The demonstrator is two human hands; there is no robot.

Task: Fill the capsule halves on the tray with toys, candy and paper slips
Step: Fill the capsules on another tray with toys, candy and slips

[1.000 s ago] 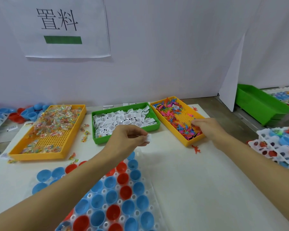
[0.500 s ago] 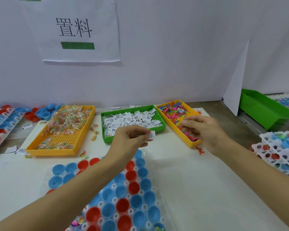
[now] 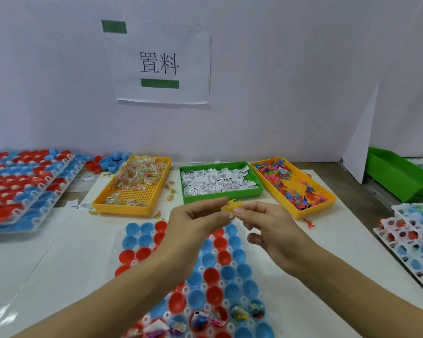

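Observation:
A clear tray [image 3: 133, 262] of blue and red capsule halves [image 3: 132, 241] lies on the white table in front of me. Several halves in its nearest rows hold toys, candy and slips [image 3: 239, 313]. Above the tray's far end my two hands meet fingertip to fingertip. My right hand [image 3: 271, 230] pinches a small yellow toy [image 3: 231, 206]. My left hand [image 3: 195, 225] pinches a white paper slip [image 3: 231, 215], mostly hidden under the toy. Behind stand a yellow candy bin [image 3: 125, 208], a green bin of paper slips [image 3: 222, 197] and a yellow toy bin [image 3: 315, 211].
Stacked trays of capsule halves [image 3: 22, 186] fill the left side. More trays [image 3: 413, 242] sit at the right edge, behind them a green bin [image 3: 398, 176]. A loose red toy [image 3: 310, 224] lies near the toy bin. A paper sign [image 3: 161, 67] hangs on the wall.
My right hand left the toy bin with a yellow toy and came left to meet my left hand, which kept hold of the slip. The view shifted, showing more of the left side.

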